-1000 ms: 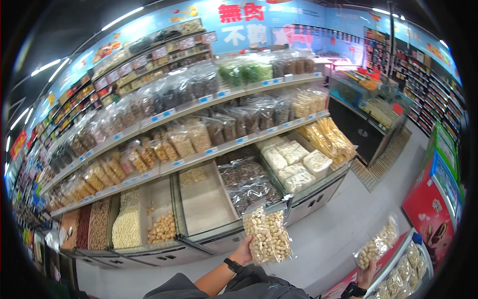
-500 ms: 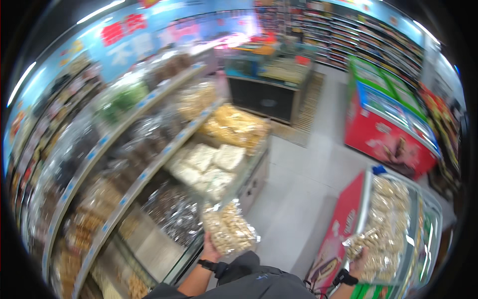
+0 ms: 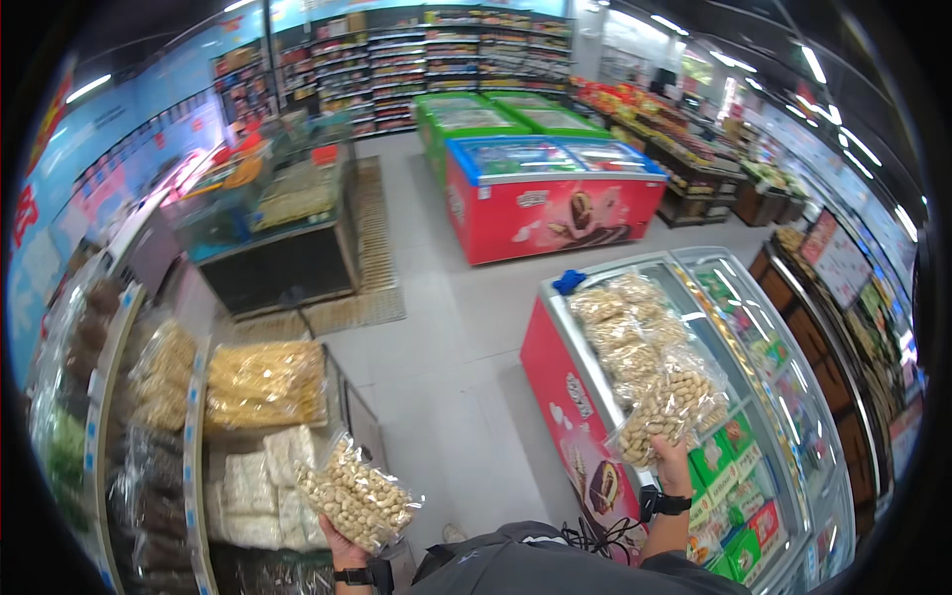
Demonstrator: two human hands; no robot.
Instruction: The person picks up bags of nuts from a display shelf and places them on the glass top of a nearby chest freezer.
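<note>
My left hand point(image 3: 343, 547) grips the lower left edge of a clear plastic bag of peanuts point(image 3: 359, 498), in their shells. This bag is tilted, beside the shelf of packaged dry goods. Over the chest freezer point(image 3: 551, 372) on the right, my right hand point(image 3: 671, 458) is closed on the lower edge of a second clear bag of peanuts point(image 3: 650, 416). Several similar bags point(image 3: 623, 342) lie in rows on the freezer's glass top, just beyond that hand. The fingertips of my right hand are partly hidden by the bag.
White packages point(image 3: 250, 488) and yellow dried sticks point(image 3: 266, 382) fill the display at left. A dark-fronted counter point(image 3: 288, 263) stands behind them. Ahead is a red freezer with a blue rim point(image 3: 550, 213). Grey floor point(image 3: 446, 342) runs between. A blue cloth-like item point(image 3: 568, 282) sits on the near freezer's corner.
My view has swung to the right, so the shelves have slid left and the freezer appears nearer the middle. Both hands still hold their bags; the right one is over the freezer in both frames.
</note>
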